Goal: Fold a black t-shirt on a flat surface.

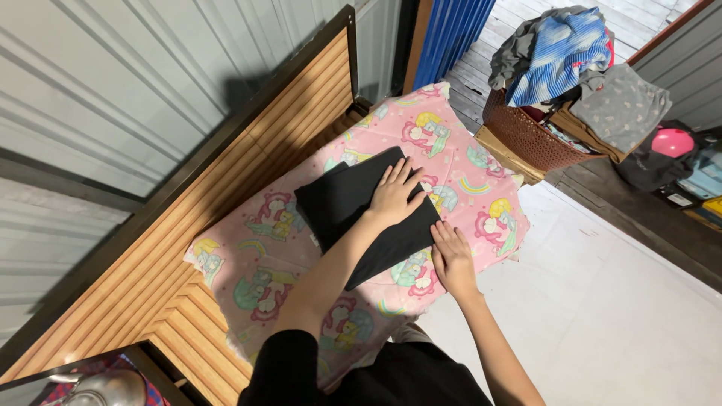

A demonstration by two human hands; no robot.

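A folded black garment lies on a pink sheet with cartoon prints that covers a wooden bed. My left hand rests flat on top of the garment, fingers spread. At the garment's near right edge, my right hand presses down with its fingers on the fabric's border. Neither hand grips anything.
A brown woven laundry basket heaped with blue, grey and patterned clothes stands beyond the bed's far end. Wooden slats and a dark bed frame run along the left beside a corrugated metal wall. White floor lies to the right.
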